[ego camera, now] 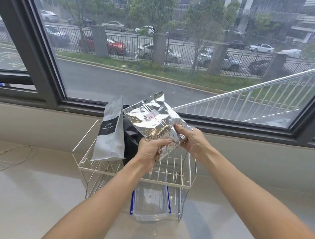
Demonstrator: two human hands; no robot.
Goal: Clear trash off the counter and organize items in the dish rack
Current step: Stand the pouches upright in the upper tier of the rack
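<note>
Counter (pixel 37 193), frame centre: foil pouch (pixel 153 119) pinched by left hand (pixel 151 149) and right hand (pixel 193 141) above dish rack (pixel 168 183); white coffee bag (pixel 109 134) could be toppled if nudged.

white bag (pixel 108 134): black label, small print unreadable | foil pouch (pixel 153 119): red mark, illegible

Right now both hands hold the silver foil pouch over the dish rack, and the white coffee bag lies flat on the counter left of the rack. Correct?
Not quite. The white coffee bag is not flat on the counter: it stands upright inside the dish rack, at its left rear. The rest holds: the left hand and right hand both grip the silver foil pouch over the rack, as the head view shows.
</note>
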